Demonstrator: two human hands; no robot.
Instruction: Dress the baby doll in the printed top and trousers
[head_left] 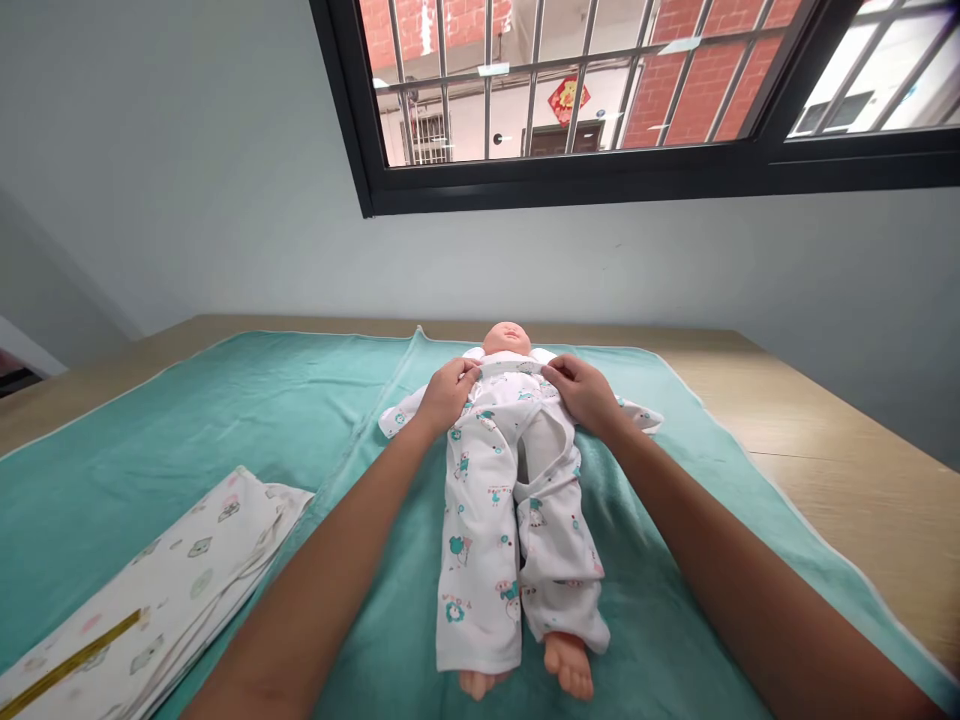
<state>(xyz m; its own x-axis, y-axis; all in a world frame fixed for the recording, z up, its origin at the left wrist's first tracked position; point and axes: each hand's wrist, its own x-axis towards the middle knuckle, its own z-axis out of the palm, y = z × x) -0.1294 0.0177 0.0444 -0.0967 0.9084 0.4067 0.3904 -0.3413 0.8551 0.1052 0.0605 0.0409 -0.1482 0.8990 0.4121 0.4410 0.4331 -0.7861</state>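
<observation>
A baby doll [507, 338] lies on its back, head toward the wall and bare feet toward me. It wears a white printed top with long sleeves, one sleeve [642, 415] spread out to the right. White printed baby pants [480, 540] cover its legs, their waistband pulled up high on the chest. My left hand [448, 393] pinches the waistband at its left end. At the opposite end, my right hand [583, 393] grips it too, fingers closed. The pants' right leg is rumpled and shows a gap along the inner seam.
Under the doll is a green blanket [225, 400] laid over a wooden table [847, 490]. A folded printed cloth [180, 580] lies at the lower left, with a yellow strip [71, 665] on it. Behind the table stand a pale wall and a barred window [562, 180].
</observation>
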